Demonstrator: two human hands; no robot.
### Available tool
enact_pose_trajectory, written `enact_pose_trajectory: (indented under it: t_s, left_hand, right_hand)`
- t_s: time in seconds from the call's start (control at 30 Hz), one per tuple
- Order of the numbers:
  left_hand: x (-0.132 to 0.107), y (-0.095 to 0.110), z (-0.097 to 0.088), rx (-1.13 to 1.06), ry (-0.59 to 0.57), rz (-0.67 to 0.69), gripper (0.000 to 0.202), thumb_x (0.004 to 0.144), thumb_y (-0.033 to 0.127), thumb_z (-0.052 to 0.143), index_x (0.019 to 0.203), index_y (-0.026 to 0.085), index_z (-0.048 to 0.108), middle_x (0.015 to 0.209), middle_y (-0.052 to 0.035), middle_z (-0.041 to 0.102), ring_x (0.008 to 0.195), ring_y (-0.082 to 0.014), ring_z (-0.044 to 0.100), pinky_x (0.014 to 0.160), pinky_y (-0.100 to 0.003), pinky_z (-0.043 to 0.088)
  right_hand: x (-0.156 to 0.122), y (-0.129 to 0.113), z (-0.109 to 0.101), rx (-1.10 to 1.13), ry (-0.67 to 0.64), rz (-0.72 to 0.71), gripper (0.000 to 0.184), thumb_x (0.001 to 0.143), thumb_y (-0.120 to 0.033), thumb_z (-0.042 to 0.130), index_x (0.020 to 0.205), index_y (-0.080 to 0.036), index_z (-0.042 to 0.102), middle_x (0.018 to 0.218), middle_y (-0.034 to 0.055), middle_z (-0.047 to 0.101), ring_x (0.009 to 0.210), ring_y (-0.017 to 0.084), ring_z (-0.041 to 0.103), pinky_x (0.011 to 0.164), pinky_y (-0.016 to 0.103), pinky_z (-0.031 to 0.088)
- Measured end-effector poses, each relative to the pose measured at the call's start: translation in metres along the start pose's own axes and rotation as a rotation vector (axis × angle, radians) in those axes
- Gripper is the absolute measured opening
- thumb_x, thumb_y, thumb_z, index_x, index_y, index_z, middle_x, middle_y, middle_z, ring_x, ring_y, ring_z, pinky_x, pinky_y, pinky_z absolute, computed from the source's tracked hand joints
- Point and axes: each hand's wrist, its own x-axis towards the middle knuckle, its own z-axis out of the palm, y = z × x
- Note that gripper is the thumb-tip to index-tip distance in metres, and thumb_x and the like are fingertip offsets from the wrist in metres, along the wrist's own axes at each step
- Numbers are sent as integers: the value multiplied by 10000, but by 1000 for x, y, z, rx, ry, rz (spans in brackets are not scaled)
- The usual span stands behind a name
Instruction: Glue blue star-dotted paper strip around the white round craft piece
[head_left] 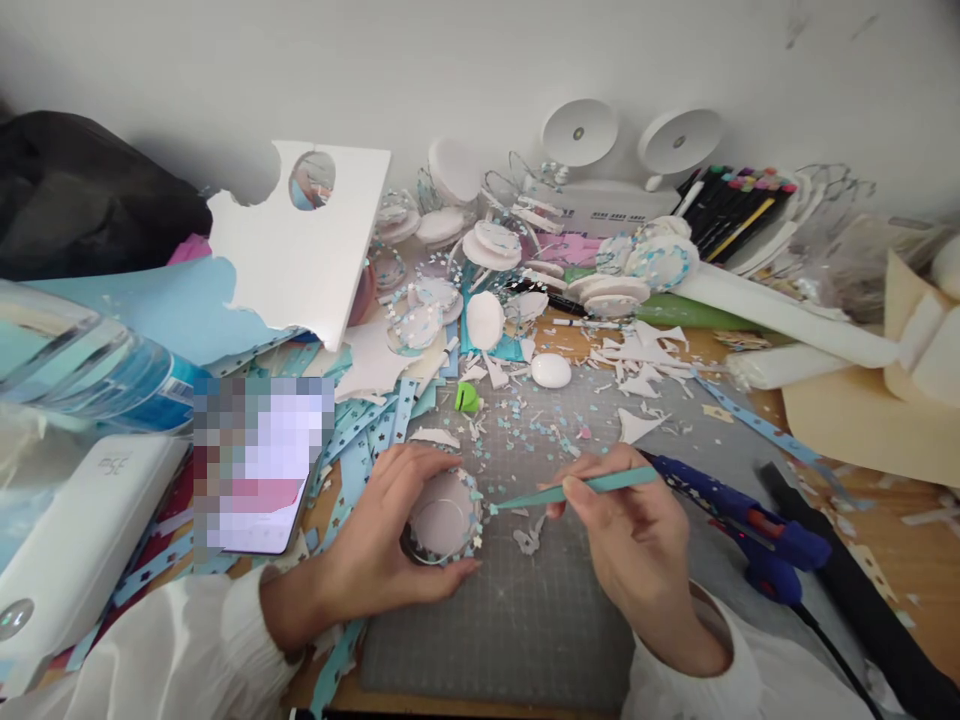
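Note:
My left hand (386, 535) curls around a small round white piece (441, 520), thumb and fingers on its edge. Tiny blue and white stars line its rim. In my right hand (626, 520) is a pair of teal tweezers (592, 487), pinched nearly closed and pointing left. Their tips are just right of the rim, with a small pale star at the end. Beneath both hands lies a grey cutting mat (517, 640). A curled grey-white scrap (529, 537) rests on the mat between the hands.
A blue glue gun (780, 545) lies right of my right hand, its cord running forward. Left are a phone (274, 470), a white power bank (90, 540) and a water bottle (90, 350). Star-decorated white discs (491, 245) pile up behind, among paper scraps.

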Motion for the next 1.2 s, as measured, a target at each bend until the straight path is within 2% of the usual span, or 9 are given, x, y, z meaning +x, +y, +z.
enact_pose_trajectory:
  t_s: [0.3, 0.67, 0.9, 1.2]
  left_hand:
    - [0, -2, 0, 50, 23, 2, 667, 707, 340, 758, 1252, 218, 393, 1165, -83, 551, 1092, -269, 524, 945, -394, 390]
    - [2, -2, 3, 67, 32, 34, 653, 713, 372, 763, 1230, 190, 408, 1153, -90, 562, 1073, -255, 536, 932, -371, 390]
    - [2, -3, 4, 73, 38, 73, 682, 708, 397, 766, 1248, 190, 405, 1158, -96, 568, 1071, -259, 545, 940, -379, 395]
    - [3, -2, 4, 65, 56, 82, 680, 702, 390, 769, 1244, 189, 411, 1139, -96, 573, 1050, -257, 552, 918, -385, 410]
  right_hand:
    - [0, -3, -1, 22, 2, 85, 96, 864, -162, 636, 828, -239, 593, 724, -28, 618, 599, 123, 637, 574, 268, 540]
    - [-3, -4, 3, 7, -5, 100, 107, 855, -161, 646, 829, -264, 637, 751, -2, 587, 619, 147, 625, 561, 328, 532]
    - [-2, -6, 6, -81, -9, 42, 115, 840, -162, 649, 816, -274, 653, 732, 10, 589, 609, 152, 613, 523, 332, 508]
    - [-2, -8, 5, -90, -23, 14, 128, 832, -135, 646, 829, -262, 653, 733, 18, 581, 626, 160, 634, 540, 328, 538]
